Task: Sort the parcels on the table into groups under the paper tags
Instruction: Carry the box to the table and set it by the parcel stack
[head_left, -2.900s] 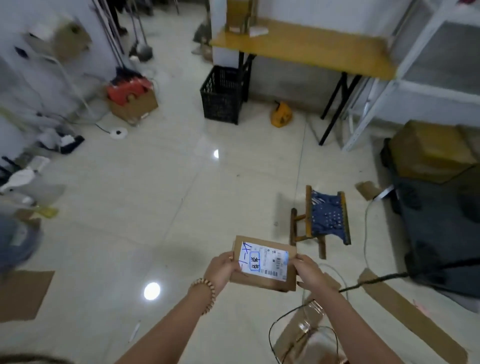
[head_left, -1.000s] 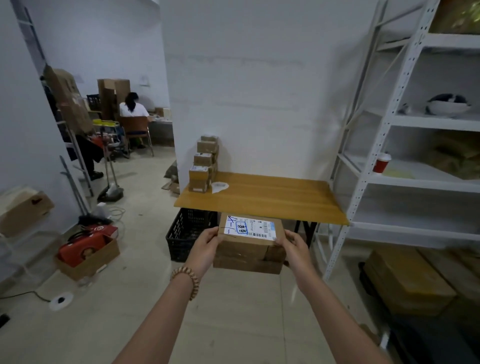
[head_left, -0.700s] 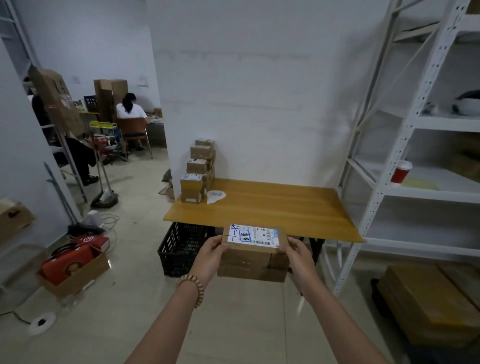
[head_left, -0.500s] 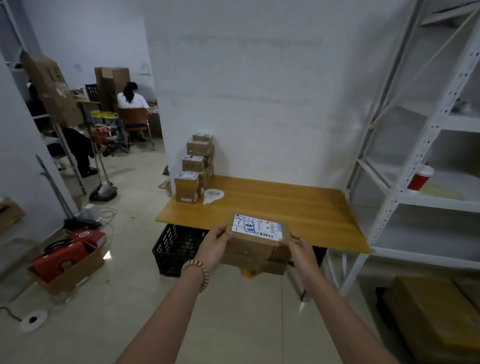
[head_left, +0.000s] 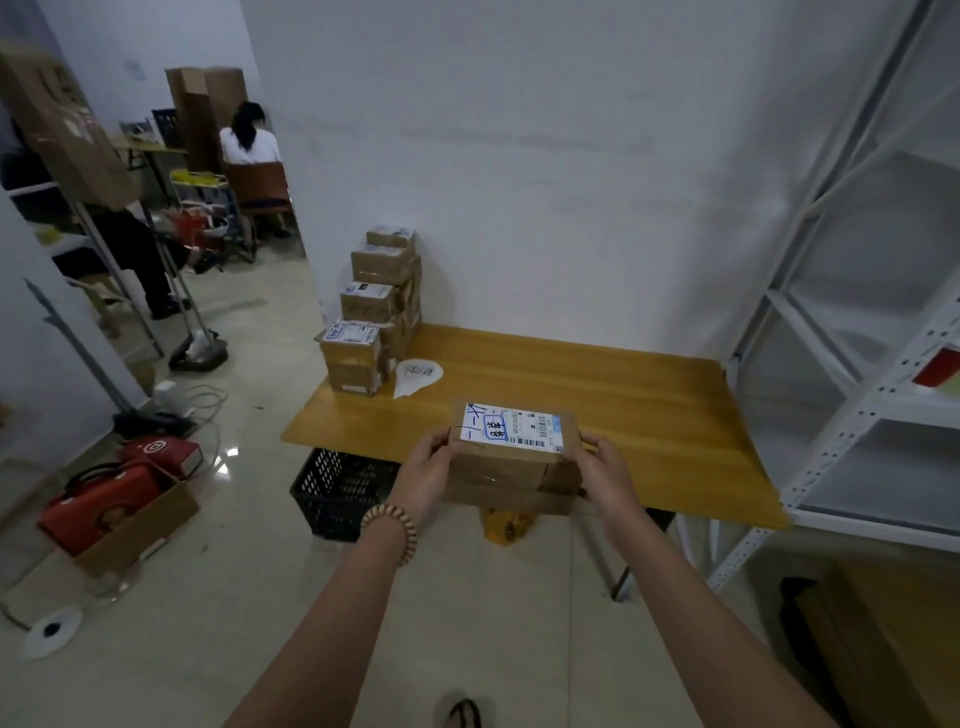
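- A yellow-brown rectangular wooden tabletop (head_left: 623, 405) stands with its far edge against the white wall.
- Brown cardboard parcels (head_left: 374, 312) with white labels are stacked at its far left corner, the piles stepping higher toward the wall.
- A white paper tag (head_left: 418, 375) with handwriting lies flat just right of the front pile.

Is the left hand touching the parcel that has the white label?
Touching. The head view shows the left hand curled round the left end of the parcel; the right hand grips the other end.
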